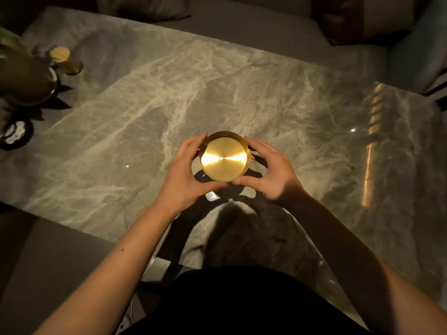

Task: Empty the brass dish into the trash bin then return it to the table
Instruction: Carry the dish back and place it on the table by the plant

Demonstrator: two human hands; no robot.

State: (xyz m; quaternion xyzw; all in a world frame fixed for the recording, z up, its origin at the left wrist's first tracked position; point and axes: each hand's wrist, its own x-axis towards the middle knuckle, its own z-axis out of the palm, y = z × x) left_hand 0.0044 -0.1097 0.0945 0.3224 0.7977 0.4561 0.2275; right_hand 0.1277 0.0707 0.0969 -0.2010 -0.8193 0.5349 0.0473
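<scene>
A round brass dish (225,157) with a low rim is held between both hands just above the grey marble table (145,97). Its flat inside shines and looks bare apart from a tiny speck or two. My left hand (186,175) cups its left side, thumb under the near rim. My right hand (268,170) cups the right side, with its thumb at the near rim. The dish casts a shadow on the table below it. No trash bin is in view.
At the table's far left stand a large dark vase (24,81), a small glass jar with a pale lid (64,60) and a dark coaster with white shapes (15,134). A grey sofa (242,22) and cushions lie beyond the table. My dark-clothed body is at the near edge.
</scene>
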